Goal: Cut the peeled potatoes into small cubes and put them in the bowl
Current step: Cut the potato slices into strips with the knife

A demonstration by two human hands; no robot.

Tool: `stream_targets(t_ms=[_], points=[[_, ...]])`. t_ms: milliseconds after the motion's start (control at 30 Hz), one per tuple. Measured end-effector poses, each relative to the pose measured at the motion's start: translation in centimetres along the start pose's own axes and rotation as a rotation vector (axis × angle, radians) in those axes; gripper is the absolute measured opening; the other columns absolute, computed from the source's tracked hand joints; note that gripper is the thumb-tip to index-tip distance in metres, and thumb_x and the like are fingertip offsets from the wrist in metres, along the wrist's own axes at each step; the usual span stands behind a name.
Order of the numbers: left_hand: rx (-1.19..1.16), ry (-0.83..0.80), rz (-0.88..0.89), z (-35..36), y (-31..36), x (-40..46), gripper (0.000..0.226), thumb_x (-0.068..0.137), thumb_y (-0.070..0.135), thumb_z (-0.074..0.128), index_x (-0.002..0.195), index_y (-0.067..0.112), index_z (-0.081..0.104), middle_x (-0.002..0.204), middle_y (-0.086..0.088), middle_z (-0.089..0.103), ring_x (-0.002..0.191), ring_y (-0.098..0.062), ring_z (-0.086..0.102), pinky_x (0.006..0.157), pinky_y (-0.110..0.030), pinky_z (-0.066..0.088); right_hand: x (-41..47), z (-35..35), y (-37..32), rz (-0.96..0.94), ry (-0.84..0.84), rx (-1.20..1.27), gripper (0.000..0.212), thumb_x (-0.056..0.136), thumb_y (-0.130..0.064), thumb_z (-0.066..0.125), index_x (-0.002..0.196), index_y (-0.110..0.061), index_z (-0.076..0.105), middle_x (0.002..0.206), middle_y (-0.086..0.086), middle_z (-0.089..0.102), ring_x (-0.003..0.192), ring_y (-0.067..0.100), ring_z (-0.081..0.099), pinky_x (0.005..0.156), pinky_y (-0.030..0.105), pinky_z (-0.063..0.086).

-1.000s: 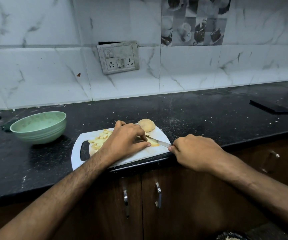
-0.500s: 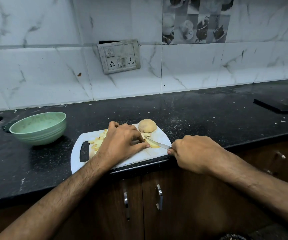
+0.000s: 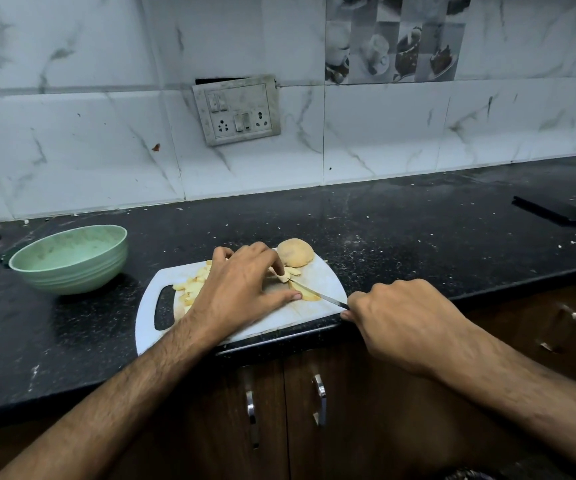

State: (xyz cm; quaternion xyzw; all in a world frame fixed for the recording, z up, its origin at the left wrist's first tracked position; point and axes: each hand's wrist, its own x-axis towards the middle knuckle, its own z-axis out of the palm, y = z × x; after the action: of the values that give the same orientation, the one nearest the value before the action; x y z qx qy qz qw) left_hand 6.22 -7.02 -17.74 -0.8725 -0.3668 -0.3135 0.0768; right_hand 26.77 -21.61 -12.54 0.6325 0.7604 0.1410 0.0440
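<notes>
Black speckled stone makes the tabletop [image 3: 400, 220], dusted with pale crumbs, and it runs along a wall of white marbled tiles [image 3: 383, 133] carrying a loose-looking switch plate [image 3: 237, 110]. Dark wooden cabinet doors [image 3: 314, 427] with metal handles sit beneath.

A white cutting board [image 3: 324, 275] lies at the tabletop's near edge, probably so the knife hand can work from off the front. The green bowl [image 3: 71, 259] stands well to the left of the board, seemingly empty, within reach for the cubes later.

The left hand [image 3: 241, 289] arches over the board, its grip pinching potato strips [image 3: 284, 275] at the fingertips, likely to steady them under the blade. The right hand [image 3: 397, 313] has its grip clamped round the handle of a knife [image 3: 317, 294], whose blade angles across a potato slice [image 3: 309, 296]. A whole peeled potato [image 3: 295, 251] waits at the board's far edge, just beyond the strips. Cut pieces [image 3: 189, 289] are heaped toward the handle slot, clear of the cutting spot.

A dark flat object [image 3: 556, 213] lies far right; I cannot identify it.
</notes>
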Motion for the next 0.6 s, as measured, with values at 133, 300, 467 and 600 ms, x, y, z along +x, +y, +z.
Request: stream_targets(t_ms=[133,300,467,600], points=[[-0.054,-0.127,-0.009,0.0,0.0,0.1,0.058,0.082,0.078,0.046,0.121,0.037,0.057,0.122,0.022,0.060,0.118,-0.002,0.052,0.106,-0.041,0.028,0.6,-0.5,0.4,-0.004,-0.060,0.050,0.031,0.105,-0.044,0.027,0.093,-0.026,0.048,0.105,0.005,0.064,0.096,0.030,0.063,0.069,0.036,0.035],[0.067,-0.159,-0.030,-0.5,0.1,0.4,0.061,0.080,0.083,0.036,0.116,0.039,0.061,0.115,0.023,0.057,0.116,-0.003,0.050,0.104,-0.043,0.024,1.6,-0.9,1.4,0.018,-0.198,0.190,0.032,0.104,-0.047,0.032,0.084,-0.026,0.046,0.094,0.002,0.061,0.099,0.028,0.062,0.075,0.037,0.042],[0.042,-0.129,-0.006,-0.5,0.2,0.2,0.057,0.082,0.078,0.042,0.116,0.035,0.057,0.115,0.021,0.055,0.114,-0.006,0.052,0.102,-0.043,0.025,2.7,-0.7,2.3,0.073,-0.305,0.321,0.032,0.104,-0.045,0.038,0.079,-0.028,0.049,0.093,0.000,0.061,0.100,0.025,0.062,0.085,0.040,0.048],[0.028,0.003,0.191,-0.6,0.4,0.1,0.033,0.087,0.057,0.065,0.104,0.029,0.060,0.102,0.017,0.060,0.098,-0.010,0.059,0.089,-0.035,0.029,2.8,-0.6,1.4,0.090,-0.260,0.220,0.027,0.103,-0.044,0.037,0.093,-0.025,0.053,0.106,0.005,0.064,0.101,0.029,0.062,0.079,0.038,0.045]])
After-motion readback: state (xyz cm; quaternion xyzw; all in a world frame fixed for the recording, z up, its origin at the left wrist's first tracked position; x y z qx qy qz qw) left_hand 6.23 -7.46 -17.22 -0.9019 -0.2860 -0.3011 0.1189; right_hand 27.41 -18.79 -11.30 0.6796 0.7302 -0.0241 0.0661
